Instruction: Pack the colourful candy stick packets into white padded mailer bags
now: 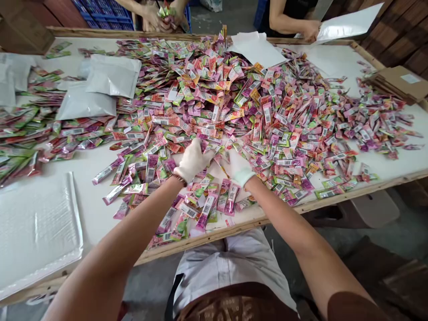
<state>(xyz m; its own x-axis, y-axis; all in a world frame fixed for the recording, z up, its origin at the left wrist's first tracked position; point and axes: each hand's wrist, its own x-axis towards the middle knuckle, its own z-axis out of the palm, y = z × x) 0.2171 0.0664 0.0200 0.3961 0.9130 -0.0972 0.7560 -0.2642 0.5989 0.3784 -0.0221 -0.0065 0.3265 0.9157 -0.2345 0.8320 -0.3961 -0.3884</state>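
My left hand [193,161], in a white glove with a bracelet at the wrist, reaches into a large heap of small stick sachets [214,96]. Its thumb stands apart from the fingers, and the fingertips touch sachets. Close by on the right, my right hand [240,166], also gloved in white, lies low among the sachets with fingers stretched forward and partly hidden. Neither hand shows a firm grip on anything. Pink, purple and green sachets lie between and around them. Nearer to me, loose sachets [207,207] lie by the table edge.
White mailer bags [113,76] rest on sachets at the left; a bubble mailer [40,232] lies front left. White sheets [257,48] top the heap. Flat cardboard [401,82] lies right. Across the wood-rimmed table [334,203], one person's hands [160,17] hold sachets; another hand [310,30] holds a white mailer.
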